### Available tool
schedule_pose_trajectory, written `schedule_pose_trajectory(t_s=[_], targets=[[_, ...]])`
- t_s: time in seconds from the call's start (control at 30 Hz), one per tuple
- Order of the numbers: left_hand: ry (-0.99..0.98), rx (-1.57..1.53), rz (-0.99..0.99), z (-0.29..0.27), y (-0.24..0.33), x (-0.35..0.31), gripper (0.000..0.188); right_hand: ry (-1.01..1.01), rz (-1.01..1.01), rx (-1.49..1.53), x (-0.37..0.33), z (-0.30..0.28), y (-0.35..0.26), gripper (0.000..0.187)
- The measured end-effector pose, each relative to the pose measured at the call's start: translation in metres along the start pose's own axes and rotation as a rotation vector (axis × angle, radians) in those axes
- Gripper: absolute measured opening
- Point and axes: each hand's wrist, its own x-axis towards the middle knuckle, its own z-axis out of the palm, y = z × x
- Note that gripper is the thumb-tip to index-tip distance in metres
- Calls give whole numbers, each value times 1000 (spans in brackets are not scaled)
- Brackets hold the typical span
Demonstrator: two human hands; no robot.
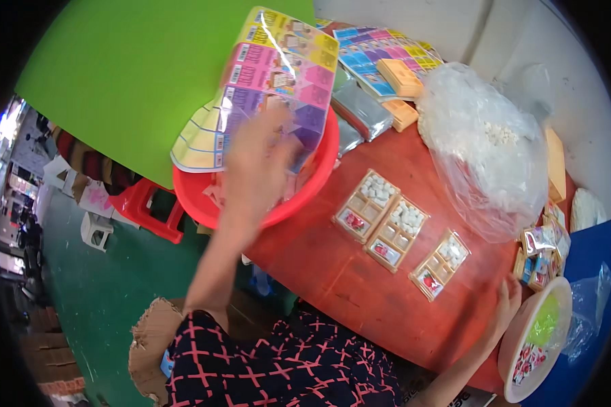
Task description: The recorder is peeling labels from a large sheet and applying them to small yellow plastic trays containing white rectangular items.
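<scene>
My left hand (258, 152), smeared by motion, is over a red basin (330, 146). Behind its fingers are printed sheets (285, 61) in yellow, pink and purple; whether the fingers grip them is unclear. My right hand (504, 305) lies at the table's right side, beside a white bowl (506, 363) with green bits and small red-and-white pieces in it. Its fingers look loosely apart, with nothing visible in them. Between my hands lie three small compartment trays: a left one (360, 207), a middle one (396, 234) and a right one (440, 264), each with white pebble-like pieces and a small red picture.
A big clear plastic bag (482, 149) of white pieces stands at the back right of the red table (380, 308). Near it are orange trays (399, 76) and silvery packs (362, 105). Small filled packs (540, 247) pile up by the bowl. A red stool (153, 210) stands at left.
</scene>
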Motion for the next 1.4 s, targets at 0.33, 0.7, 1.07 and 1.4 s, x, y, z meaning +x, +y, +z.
schedule_pose_trajectory(t_s=[0.33,0.7,1.07,1.4], targets=[[-128,473,-380,-14,-97,120,56,-244,-157,67,-15,89,-137,20],[100,653,417,-6,-23,55,35,-82,-1540,-301,-32,295,-326,30],[-194,-48,10,-68,-46,27,46,-74,-1736,-343,-24,306,-263,16],[-307,-280,-413,-21,-76,65,39,-240,-1617,-512,-17,310,-234,38]])
